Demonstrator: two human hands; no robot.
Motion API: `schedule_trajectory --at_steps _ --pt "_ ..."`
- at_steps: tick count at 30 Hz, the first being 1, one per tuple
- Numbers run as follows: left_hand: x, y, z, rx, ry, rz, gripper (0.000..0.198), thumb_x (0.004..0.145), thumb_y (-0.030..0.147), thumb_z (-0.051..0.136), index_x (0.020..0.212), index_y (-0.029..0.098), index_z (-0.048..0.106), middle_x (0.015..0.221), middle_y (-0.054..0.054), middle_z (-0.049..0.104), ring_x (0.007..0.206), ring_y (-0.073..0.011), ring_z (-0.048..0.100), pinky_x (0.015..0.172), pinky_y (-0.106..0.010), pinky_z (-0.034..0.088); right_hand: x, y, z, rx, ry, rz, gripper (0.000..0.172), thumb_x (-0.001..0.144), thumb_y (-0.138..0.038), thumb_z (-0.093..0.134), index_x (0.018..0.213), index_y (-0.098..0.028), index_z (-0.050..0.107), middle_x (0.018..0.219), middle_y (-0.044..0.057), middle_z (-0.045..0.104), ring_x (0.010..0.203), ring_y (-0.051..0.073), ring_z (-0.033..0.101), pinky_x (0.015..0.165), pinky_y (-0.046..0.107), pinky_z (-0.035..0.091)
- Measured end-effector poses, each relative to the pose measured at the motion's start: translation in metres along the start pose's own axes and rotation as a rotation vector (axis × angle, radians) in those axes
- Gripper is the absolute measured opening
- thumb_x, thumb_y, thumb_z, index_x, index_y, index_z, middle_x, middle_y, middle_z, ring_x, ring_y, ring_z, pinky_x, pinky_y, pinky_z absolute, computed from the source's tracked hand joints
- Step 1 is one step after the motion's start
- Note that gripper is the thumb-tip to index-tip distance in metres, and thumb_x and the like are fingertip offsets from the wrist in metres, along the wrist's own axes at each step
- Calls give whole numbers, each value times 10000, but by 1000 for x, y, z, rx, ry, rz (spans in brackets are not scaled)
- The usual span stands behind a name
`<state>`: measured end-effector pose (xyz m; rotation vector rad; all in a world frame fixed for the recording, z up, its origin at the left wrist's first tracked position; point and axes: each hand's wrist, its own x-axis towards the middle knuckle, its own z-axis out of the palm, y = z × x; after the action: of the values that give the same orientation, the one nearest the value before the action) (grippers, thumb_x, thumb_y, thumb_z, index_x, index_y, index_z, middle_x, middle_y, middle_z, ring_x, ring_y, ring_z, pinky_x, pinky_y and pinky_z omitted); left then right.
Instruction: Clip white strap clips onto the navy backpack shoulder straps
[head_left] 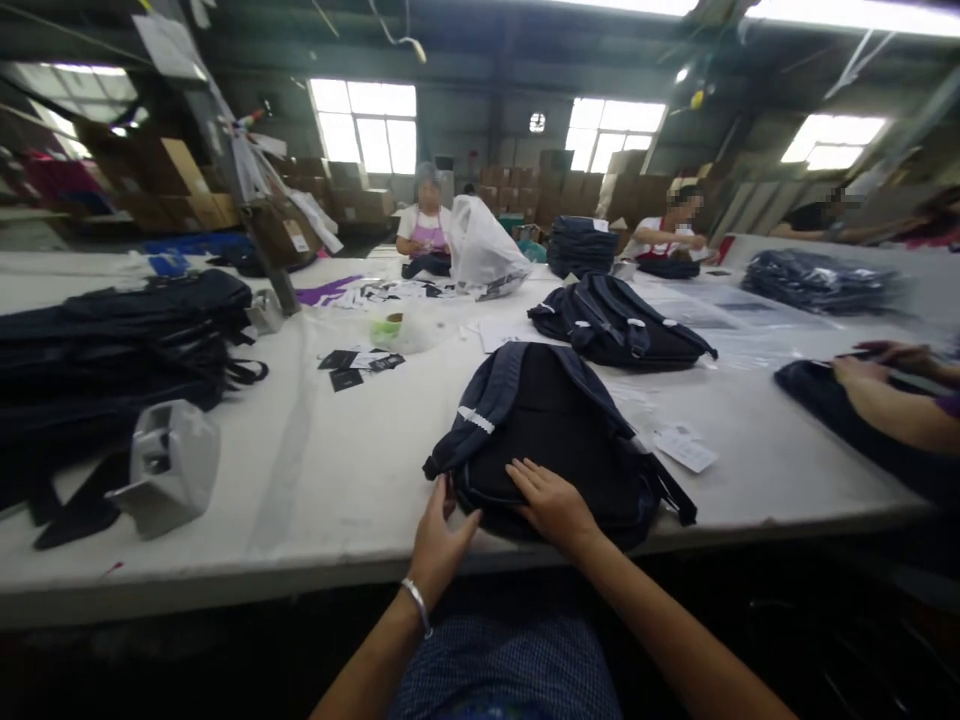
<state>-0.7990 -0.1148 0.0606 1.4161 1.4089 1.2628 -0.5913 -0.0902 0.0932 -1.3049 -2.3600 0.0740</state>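
A dark navy backpack (559, 440) lies with its straps up on the white table (337, 480), close to the front edge. White paper is wrapped round part of its left strap. My right hand (551, 500) rests on the lower part of the backpack, fingers spread and flat. At the backpack's lower left corner is my left hand (442, 535), thumb and fingers apart, fingertips by the corner. A white tag (686, 447) lies to the right of the backpack. Another navy backpack (622, 320) lies just behind.
Dark bags (120, 350) are piled at the left, near a grey tape dispenser (172, 465). Black cards (352, 370) lie mid-table. A person's hands (870, 375) touch a dark bag at the right. Two people sit across the table, near a white plastic bag (480, 245).
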Motion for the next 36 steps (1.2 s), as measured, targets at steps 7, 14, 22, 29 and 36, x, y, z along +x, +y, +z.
schedule_trajectory --at_steps 7,14,22,29,36 --pt "15 7 18 20 58 30 964 601 343 793 1408 161 296 1449 -171 357 1341 -319 322 1115 -479 270 -6 18 -9 213 164 126 400 919 -285 464 1312 -219 500 1268 54 594 1161 209 567 1008 360 469" --pt "23 20 24 162 153 -39 864 509 484 821 1243 164 496 1176 -135 590 1114 -312 535 964 -435 424 -13 23 -7 236 296 253 358 895 -373 503 1186 -200 618 1120 69 681 1009 242 655 888 338 539" --pt "26 33 34 180 258 -139 572 620 519 748 1094 229 614 1017 -76 663 955 -270 609 821 -367 461 -18 30 -3 206 319 127 359 902 -297 497 1236 -192 578 1161 68 661 1038 222 644 911 326 532" --pt "19 33 33 152 239 -43 335 790 391 614 1087 237 634 1123 -73 655 1044 -256 594 874 -333 444 -18 27 3 137 295 -27 410 910 -219 484 1319 -199 491 1254 66 603 1116 206 600 959 328 507" --pt "21 31 30 119 316 -178 563 738 424 661 1234 200 517 1047 -104 679 938 -271 637 793 -337 472 -19 28 9 138 305 -62 443 911 -191 479 1352 -212 449 1284 68 578 1149 215 577 982 360 494"
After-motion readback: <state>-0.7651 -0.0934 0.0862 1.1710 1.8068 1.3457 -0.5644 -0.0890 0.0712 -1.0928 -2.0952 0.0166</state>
